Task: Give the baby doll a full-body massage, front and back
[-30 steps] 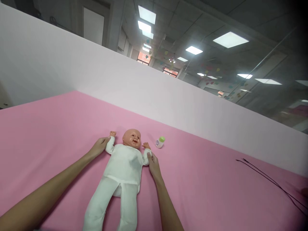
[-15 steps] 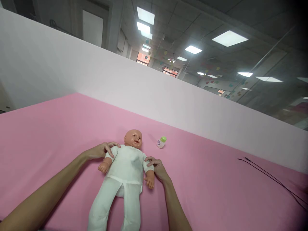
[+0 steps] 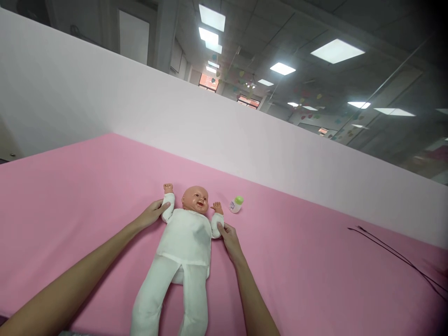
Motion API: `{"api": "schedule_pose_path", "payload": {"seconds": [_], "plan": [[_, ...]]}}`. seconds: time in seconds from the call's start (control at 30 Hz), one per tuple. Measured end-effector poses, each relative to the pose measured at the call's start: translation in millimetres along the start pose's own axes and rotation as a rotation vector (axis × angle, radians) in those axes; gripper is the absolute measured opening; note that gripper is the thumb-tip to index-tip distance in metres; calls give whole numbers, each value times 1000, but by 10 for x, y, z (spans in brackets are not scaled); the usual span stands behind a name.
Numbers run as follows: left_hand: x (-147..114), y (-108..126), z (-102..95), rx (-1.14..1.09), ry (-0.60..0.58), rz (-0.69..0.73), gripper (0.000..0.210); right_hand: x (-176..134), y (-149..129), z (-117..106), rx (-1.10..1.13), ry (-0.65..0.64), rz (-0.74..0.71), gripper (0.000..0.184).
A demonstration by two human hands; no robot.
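At left, with the left hand [image 3: 154, 212], grasping a raised arm of the doll [image 3: 184, 238] by its white sleeve [image 3: 168, 207]. In the middle, lying face up on the pink surface [image 3: 80, 186], between both hands. Stretched along its long axis from far to near, pointing head [image 3: 196, 199] far and slightly right, legs [image 3: 195, 298] near and slightly left, cut off toward the feet by the lower edge. Probably light, soft and floppy in the cloth-covered trunk and limbs; stiffer, smoother and perhaps slippery at the head; hardly fragile. Best taken by the sleeved arms or under the trunk. Farther right, with the right hand [image 3: 230, 238], grasping the other raised arm by its sleeve. Beyond, see a green-capped bottle [image 3: 235, 204], near but apart. At far right, see dark cables [image 3: 395, 254].
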State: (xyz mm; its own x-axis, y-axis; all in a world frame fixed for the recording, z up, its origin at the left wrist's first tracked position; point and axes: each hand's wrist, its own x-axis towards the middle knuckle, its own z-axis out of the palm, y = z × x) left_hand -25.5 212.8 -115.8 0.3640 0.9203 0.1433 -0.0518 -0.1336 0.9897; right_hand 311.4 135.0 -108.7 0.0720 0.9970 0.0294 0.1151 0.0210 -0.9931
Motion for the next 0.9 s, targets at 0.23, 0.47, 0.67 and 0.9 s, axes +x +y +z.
{"api": "schedule_pose_path", "payload": {"seconds": [0.23,0.47,0.67,0.9], "plan": [[-20,141,-76,-21,-102,6,44,-50,-23,-92,98,-112,-12,42],[-81,281,-248,70,-363,79,16,-74,3,-212,33,-300,-113,16],[-92,269,-251,92,-391,95,15,-121,-15,-196,19,-271,-112,20],[30,156,-194,-220,173,20,97,-33,80,-298,289,143,-63,51]]}}
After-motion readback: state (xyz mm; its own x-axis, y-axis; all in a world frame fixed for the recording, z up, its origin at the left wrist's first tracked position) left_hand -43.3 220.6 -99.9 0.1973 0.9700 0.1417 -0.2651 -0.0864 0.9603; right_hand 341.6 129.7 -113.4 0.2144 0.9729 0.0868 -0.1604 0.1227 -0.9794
